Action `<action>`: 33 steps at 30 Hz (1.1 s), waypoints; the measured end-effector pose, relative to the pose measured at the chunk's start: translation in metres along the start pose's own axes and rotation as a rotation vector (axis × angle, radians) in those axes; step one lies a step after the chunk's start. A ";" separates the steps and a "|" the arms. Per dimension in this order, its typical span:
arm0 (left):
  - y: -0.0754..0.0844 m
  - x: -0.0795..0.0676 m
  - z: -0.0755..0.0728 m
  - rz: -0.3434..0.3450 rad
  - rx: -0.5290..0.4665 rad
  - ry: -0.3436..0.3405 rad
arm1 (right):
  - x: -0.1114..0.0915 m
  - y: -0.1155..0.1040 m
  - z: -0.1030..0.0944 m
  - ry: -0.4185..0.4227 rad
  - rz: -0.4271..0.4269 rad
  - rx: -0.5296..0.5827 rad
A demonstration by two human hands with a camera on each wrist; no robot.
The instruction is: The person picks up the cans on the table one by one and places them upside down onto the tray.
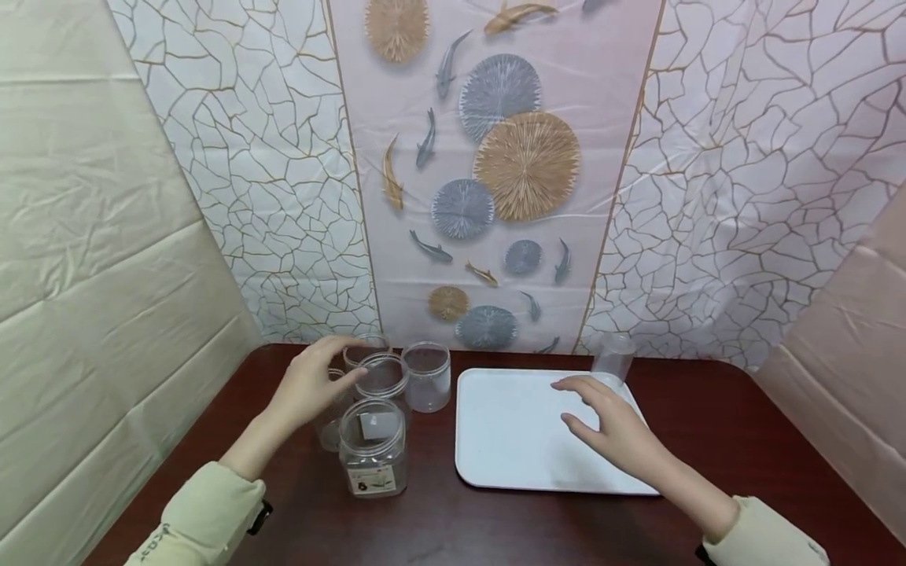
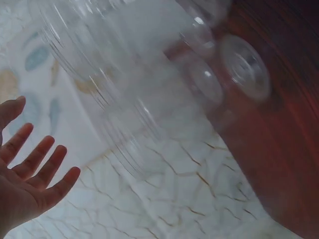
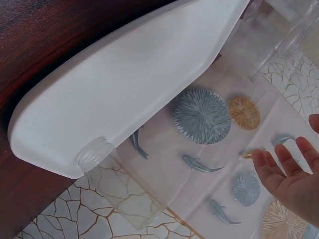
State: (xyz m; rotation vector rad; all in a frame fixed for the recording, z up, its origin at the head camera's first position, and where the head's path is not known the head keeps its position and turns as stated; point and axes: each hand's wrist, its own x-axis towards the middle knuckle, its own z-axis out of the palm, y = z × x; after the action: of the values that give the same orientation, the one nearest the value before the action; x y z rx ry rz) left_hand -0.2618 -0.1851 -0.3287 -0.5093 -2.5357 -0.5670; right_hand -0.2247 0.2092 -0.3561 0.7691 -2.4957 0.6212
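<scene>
Several clear plastic jars stand in a cluster on the left of the table. At the front is a jar with a printed label [image 1: 373, 478]; a round jar [image 1: 428, 379] stands at the cluster's right. My left hand [image 1: 314, 377] hovers over the cluster, fingers spread and holding nothing; the left wrist view shows its spread fingers [image 2: 42, 172] apart from the blurred jars [image 2: 124, 89]. Above the white tray [image 1: 510, 432] hangs my right hand [image 1: 619, 432], relaxed, with nothing in it. A narrower clear jar [image 1: 614, 355] stands at the tray's back right corner, neck end down [image 3: 124, 191].
The dark red-brown table [image 1: 715, 440] extends to the right of the tray. A patterned cloth wall [image 1: 488, 275] rises behind the table, and pale padded panels [image 1: 92, 275] flank it.
</scene>
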 end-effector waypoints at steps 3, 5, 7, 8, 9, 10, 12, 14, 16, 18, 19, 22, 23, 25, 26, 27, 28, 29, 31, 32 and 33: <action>-0.012 -0.001 -0.003 -0.016 -0.004 -0.009 | 0.002 -0.002 -0.001 0.026 -0.002 0.002; -0.019 -0.002 -0.005 -0.027 -0.002 -0.027 | 0.004 -0.003 -0.001 0.042 -0.008 0.010; -0.024 -0.003 -0.007 -0.034 -0.008 -0.048 | 0.006 -0.004 -0.001 0.050 -0.009 0.019; -0.026 -0.003 -0.008 -0.031 -0.011 -0.062 | 0.007 -0.005 -0.001 0.052 -0.009 0.026; -0.028 -0.003 -0.008 -0.029 -0.009 -0.079 | 0.007 -0.005 -0.001 0.056 -0.008 0.035; -0.030 -0.003 -0.009 -0.030 -0.009 -0.100 | 0.007 -0.006 -0.001 0.060 -0.008 0.043; -0.032 -0.003 -0.008 -0.030 -0.006 -0.153 | 0.006 -0.008 -0.001 0.068 -0.006 0.053; -0.034 -0.003 -0.007 -0.034 0.000 -0.210 | 0.006 -0.010 -0.001 0.081 -0.010 0.058; -0.036 -0.004 -0.007 -0.051 0.007 -0.256 | 0.006 -0.012 -0.001 0.087 -0.017 0.063; -0.038 -0.004 -0.007 -0.068 0.004 -0.289 | 0.007 -0.014 -0.001 0.087 -0.029 0.065; -0.039 -0.004 -0.006 -0.073 0.002 -0.309 | 0.006 -0.014 -0.001 0.085 -0.032 0.066; -0.042 -0.004 -0.006 -0.080 -0.009 -0.370 | 0.005 -0.017 -0.002 0.079 -0.043 0.068; -0.042 -0.004 -0.006 -0.083 -0.014 -0.391 | 0.005 -0.017 -0.001 0.075 -0.044 0.064; -0.044 -0.003 -0.007 -0.085 -0.022 -0.428 | 0.005 -0.018 -0.001 0.073 -0.046 0.065; -0.044 -0.003 -0.007 -0.086 -0.025 -0.441 | 0.005 -0.019 -0.001 0.073 -0.046 0.064; -0.044 -0.003 -0.007 -0.086 -0.029 -0.451 | 0.005 -0.019 -0.001 0.074 -0.049 0.065; -0.044 -0.002 -0.007 -0.088 -0.031 -0.458 | 0.005 -0.020 -0.001 0.074 -0.051 0.067; -0.044 -0.001 -0.007 -0.089 -0.029 -0.465 | 0.006 -0.020 -0.001 0.073 -0.053 0.067; -0.044 0.001 -0.008 -0.087 -0.023 -0.474 | 0.006 -0.021 -0.001 0.075 -0.059 0.068; -0.044 0.002 -0.009 -0.086 -0.020 -0.479 | 0.006 -0.021 -0.001 0.076 -0.062 0.067; -0.044 0.003 -0.009 -0.083 -0.015 -0.484 | 0.007 -0.021 -0.002 0.076 -0.066 0.067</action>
State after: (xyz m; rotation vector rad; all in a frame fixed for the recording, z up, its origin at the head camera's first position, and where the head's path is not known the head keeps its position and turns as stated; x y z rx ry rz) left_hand -0.2803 -0.2257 -0.3326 -0.6090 -3.0244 -0.5435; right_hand -0.2163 0.1917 -0.3452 0.8329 -2.3810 0.7010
